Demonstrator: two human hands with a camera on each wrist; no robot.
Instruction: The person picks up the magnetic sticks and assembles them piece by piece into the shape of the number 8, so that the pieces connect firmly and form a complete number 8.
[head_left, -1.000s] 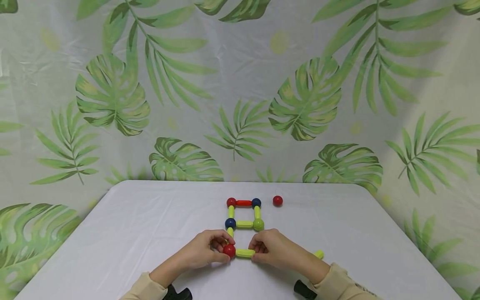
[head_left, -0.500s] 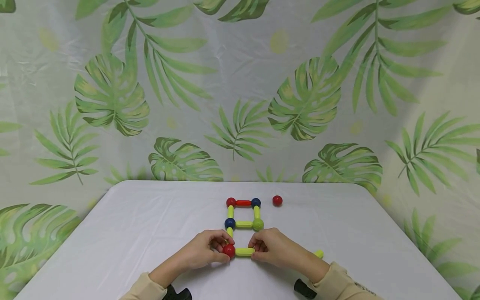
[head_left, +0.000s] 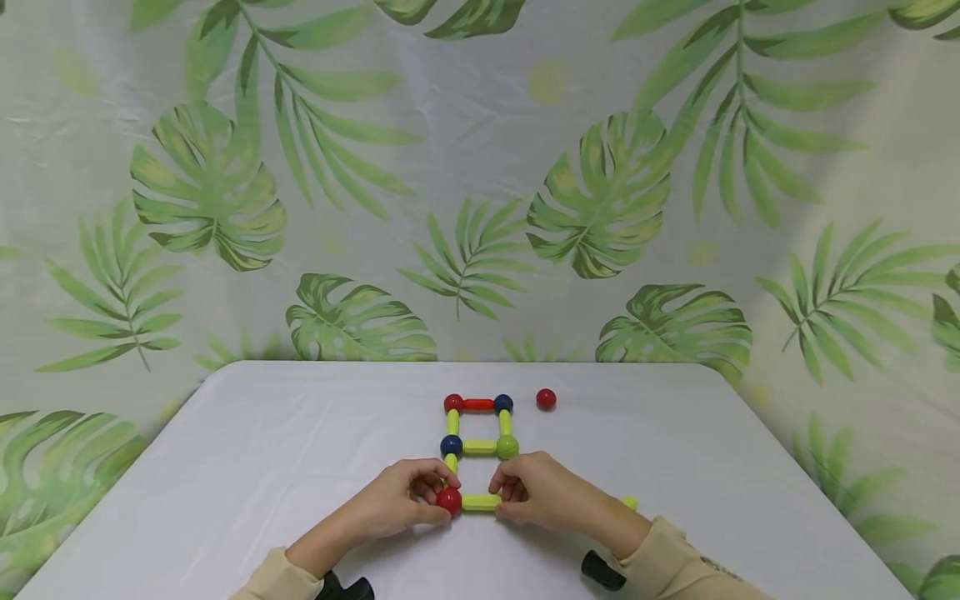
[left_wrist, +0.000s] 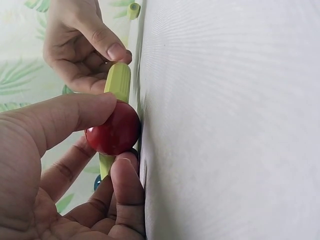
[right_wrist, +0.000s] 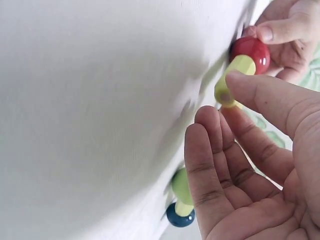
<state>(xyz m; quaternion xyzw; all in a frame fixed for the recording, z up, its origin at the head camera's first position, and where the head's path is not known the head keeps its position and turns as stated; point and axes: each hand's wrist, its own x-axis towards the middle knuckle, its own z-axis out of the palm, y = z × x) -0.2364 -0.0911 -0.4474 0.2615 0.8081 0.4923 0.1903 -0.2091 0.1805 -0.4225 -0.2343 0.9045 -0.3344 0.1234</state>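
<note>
My left hand (head_left: 393,500) holds a red ball (head_left: 449,500) between thumb and fingers, at the near left corner of a magnetic ball-and-rod frame on the table. From that ball a yellow-green magnetic rod (head_left: 480,502) extends right, and my right hand (right_wrist: 250,170) has its thumb and a finger at the rod's free end. Another yellow-green rod (head_left: 450,467), partly behind the left fingers, leads back to a blue ball (head_left: 452,447). Beyond lies a closed square, with a green ball (head_left: 507,447), a second blue ball (head_left: 503,404), another red ball (head_left: 453,404) and a red rod (head_left: 478,404).
A loose red ball (head_left: 546,399) sits right of the frame's far end. One yellow-green piece (head_left: 630,502) shows partly behind the right forearm. The white table (head_left: 300,417) meets a leaf-printed curtain (head_left: 465,167) at the back.
The whole head view has shifted slightly, so things appear a little farther left. Both hands keep nearly the same places at the red ball and the rod.
</note>
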